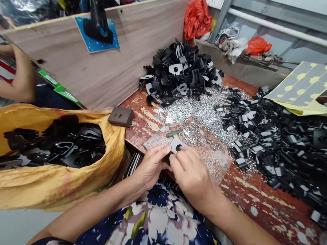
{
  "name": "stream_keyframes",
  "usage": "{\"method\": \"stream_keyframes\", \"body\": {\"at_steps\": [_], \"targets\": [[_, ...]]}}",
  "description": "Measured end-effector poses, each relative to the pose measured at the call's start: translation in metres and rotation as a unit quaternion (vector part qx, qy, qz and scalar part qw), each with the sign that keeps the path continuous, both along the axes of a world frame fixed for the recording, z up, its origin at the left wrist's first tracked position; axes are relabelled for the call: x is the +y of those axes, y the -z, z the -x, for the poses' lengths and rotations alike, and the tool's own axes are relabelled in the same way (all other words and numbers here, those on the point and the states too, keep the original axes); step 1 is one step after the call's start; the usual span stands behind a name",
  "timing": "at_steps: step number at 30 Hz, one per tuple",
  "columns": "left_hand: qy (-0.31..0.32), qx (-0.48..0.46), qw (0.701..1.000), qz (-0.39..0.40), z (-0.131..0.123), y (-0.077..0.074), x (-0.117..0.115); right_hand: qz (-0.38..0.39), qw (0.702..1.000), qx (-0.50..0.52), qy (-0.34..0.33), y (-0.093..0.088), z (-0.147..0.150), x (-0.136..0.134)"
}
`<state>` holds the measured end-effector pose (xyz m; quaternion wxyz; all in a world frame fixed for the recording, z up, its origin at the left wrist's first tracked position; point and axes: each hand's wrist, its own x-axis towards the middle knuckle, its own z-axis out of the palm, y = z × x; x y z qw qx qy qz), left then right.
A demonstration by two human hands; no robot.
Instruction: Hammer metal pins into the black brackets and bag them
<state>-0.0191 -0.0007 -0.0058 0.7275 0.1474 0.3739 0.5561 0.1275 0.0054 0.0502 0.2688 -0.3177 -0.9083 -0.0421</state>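
My left hand (151, 167) and my right hand (191, 172) meet at the near edge of the worn red table (263, 204). Together they pinch a small grey metal plate with a round hole (176, 145); a dark part sits under it, mostly hidden by my fingers. Both hands are closed round it. Just beyond my fingers lies a spread of small shiny metal pins (202, 113).
A heap of black and grey clips (181, 71) sits at the back, more black parts (290, 148) on the right. A yellow sack (40, 187) of black pieces hangs at my left. A small brown block (121, 116) rests by a wooden divider (106, 53). Another person's arm (21, 78) is far left.
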Motion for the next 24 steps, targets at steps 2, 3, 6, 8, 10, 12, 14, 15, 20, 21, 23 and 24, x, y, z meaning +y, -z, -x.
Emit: {"method": "stream_keyframes", "body": {"at_steps": [2,3,6,8,10,12,14,15,20,21,23,24], "targets": [[-0.032,-0.021,0.999,0.013,-0.005,0.003,-0.001,-0.044,0.999,-0.025,-0.006,0.001,0.006,0.001],[-0.042,-0.028,0.998,0.022,-0.007,0.004,-0.001,-0.045,0.999,-0.028,-0.011,0.004,0.007,0.002],[-0.058,-0.032,0.997,0.049,-0.009,0.008,-0.002,0.005,0.999,-0.01,-0.047,0.012,0.004,0.007],[-0.044,-0.035,0.997,0.058,-0.007,0.007,-0.002,0.053,0.995,0.042,-0.076,0.016,-0.003,0.01],[-0.026,-0.045,0.997,0.053,-0.002,0.005,-0.001,0.103,0.985,0.111,-0.076,0.017,-0.01,0.011],[-0.007,-0.055,0.997,0.048,0.002,0.002,-0.001,0.137,0.98,0.14,-0.045,0.017,-0.015,0.012],[0.009,-0.055,0.997,0.044,0.005,-0.002,0.0,0.146,0.983,0.111,-0.013,0.016,-0.016,0.011],[0.018,-0.052,0.998,0.039,0.006,-0.003,0.0,0.145,0.985,0.089,-0.004,0.017,-0.015,0.01],[0.036,-0.024,0.999,-0.001,0.002,-0.006,-0.002,0.142,0.988,0.048,0.023,0.024,-0.007,0.006],[0.04,-0.021,0.999,-0.006,0.001,-0.006,-0.003,0.142,0.988,0.043,0.027,0.026,-0.006,0.005],[0.043,-0.019,0.999,-0.012,-0.001,-0.005,-0.005,0.143,0.989,0.038,0.029,0.028,-0.007,0.005],[0.043,-0.018,0.999,-0.014,-0.001,-0.004,-0.006,0.142,0.989,0.039,0.027,0.027,-0.008,0.004]]}}
